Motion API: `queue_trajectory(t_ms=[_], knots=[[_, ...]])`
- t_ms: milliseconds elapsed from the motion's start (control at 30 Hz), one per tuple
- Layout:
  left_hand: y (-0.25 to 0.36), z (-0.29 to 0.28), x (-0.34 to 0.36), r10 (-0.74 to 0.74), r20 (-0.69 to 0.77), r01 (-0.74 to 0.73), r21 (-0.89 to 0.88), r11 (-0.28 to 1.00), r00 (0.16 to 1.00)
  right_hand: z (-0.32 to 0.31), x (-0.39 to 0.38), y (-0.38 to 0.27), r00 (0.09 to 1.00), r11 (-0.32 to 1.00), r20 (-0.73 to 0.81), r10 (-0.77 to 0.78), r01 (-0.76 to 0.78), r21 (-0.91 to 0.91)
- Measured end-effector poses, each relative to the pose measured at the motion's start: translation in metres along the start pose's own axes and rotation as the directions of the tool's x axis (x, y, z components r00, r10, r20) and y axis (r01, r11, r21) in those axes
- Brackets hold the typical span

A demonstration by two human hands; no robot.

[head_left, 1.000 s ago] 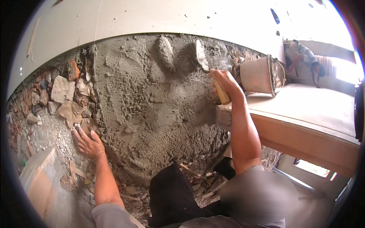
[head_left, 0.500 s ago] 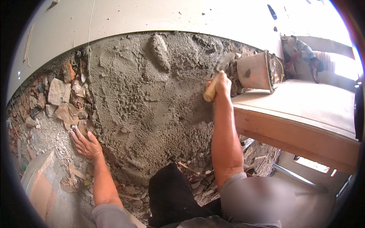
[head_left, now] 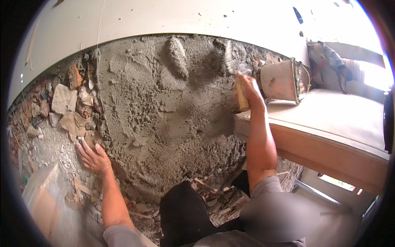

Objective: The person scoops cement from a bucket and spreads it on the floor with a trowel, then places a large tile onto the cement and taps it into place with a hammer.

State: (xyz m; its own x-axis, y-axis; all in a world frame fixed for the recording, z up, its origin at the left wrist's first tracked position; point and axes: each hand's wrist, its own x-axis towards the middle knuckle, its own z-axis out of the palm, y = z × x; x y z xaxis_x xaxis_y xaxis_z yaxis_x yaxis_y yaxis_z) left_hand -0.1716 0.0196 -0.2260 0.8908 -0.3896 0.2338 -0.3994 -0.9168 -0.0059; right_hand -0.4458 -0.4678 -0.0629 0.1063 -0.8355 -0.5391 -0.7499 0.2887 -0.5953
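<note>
Up at the right edge of the wet patch, the right hand [head_left: 246, 88] is closed around the wooden handle of a trowel [head_left: 235, 78]; the yellowish handle end shows just below the fist, and the grey metal blade rises from the fist, smeared with mortar and laid against the top of the fresh mortar [head_left: 173, 119]. Just to the right of that fist stands a mortar-stained bucket [head_left: 279, 80], tilted on its side on a pale wooden platform [head_left: 341, 123], its mouth turned away from the hand. Beyond the bucket, farther from the grip, a bundle of cloth [head_left: 333, 61] lies at the back of the platform.

To the left of the trowel hand, the grey mortar covers a broad rounded area of the wall, rough and lumpy, with one long ridge near its top edge. Above it runs a smooth whitish plastered surface [head_left: 164, 20].

Well apart from the trowel, down at the lower left edge of the mortar, the left hand [head_left: 94, 156] lies flat and spread, palm against the wall, holding nothing; its fingertips touch bare masonry just beside the mortar's rim. Above that hand the wall is uncovered: broken bricks and stones [head_left: 66, 103], reddish and pale, sit in crumbly old mortar. Below both forearms, chips of rubble [head_left: 205, 197] are scattered around the person's dark-clad knee [head_left: 185, 214].
</note>
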Motion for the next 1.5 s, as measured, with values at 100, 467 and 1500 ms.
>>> queue_trajectory(t_ms=[100, 467, 1500], knots=[[0.000, 0.000, 0.001, 0.010, -0.006, -0.010, 0.013, 1.000, 1.000, 0.011, -0.019, 0.012, 0.998, 0.967, -0.056, 0.019, -0.005, 0.256], [-0.001, -0.001, 0.002, 0.024, -0.023, -0.024, 0.000, 1.000, 0.999, -0.024, 0.047, -0.002, 0.993, 0.999, -0.115, 0.024, -0.029, -0.040], [0.003, -0.009, 0.003, -0.045, 0.026, 0.048, -0.114, 0.992, 0.999, 0.265, -0.147, -0.083, 0.950, 0.981, 0.277, -0.142, 0.097, 0.171]])
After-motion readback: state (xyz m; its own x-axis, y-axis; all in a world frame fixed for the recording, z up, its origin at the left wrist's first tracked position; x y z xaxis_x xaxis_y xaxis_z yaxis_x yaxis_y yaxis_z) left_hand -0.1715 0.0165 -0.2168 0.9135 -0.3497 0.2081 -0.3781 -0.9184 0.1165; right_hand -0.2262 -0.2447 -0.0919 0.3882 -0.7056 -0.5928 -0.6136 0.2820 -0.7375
